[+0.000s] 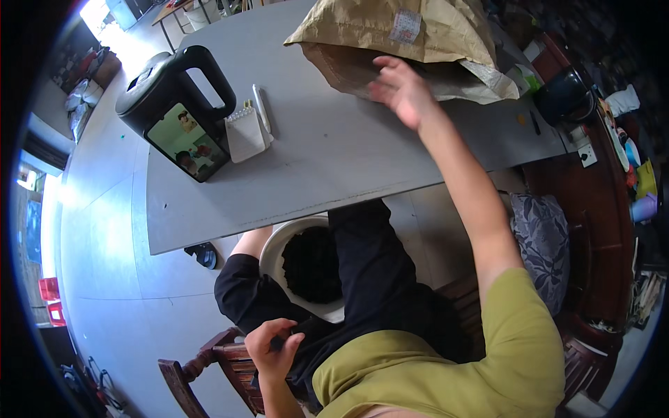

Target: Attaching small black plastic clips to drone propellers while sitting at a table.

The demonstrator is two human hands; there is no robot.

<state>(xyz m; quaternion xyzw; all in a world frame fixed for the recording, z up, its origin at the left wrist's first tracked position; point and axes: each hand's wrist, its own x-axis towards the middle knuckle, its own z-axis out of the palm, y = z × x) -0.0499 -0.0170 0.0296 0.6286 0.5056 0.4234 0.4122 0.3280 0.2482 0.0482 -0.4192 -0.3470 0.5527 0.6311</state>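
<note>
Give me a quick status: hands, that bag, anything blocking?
Right hand open, reaching at brown paper sack on grey table. Left hand gripping black trousers. Nothing blocking.

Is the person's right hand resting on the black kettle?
No, the right hand reaches to the brown paper sack at the far side of the grey table, while the black kettle stands untouched at the left.

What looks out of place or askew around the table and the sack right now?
The crumpled brown paper sack lies slumped on its side on the grey table, its mouth toward the right hand. A white bowl of dark material sits on the lap, partly under the table edge. No spill shows.
</note>
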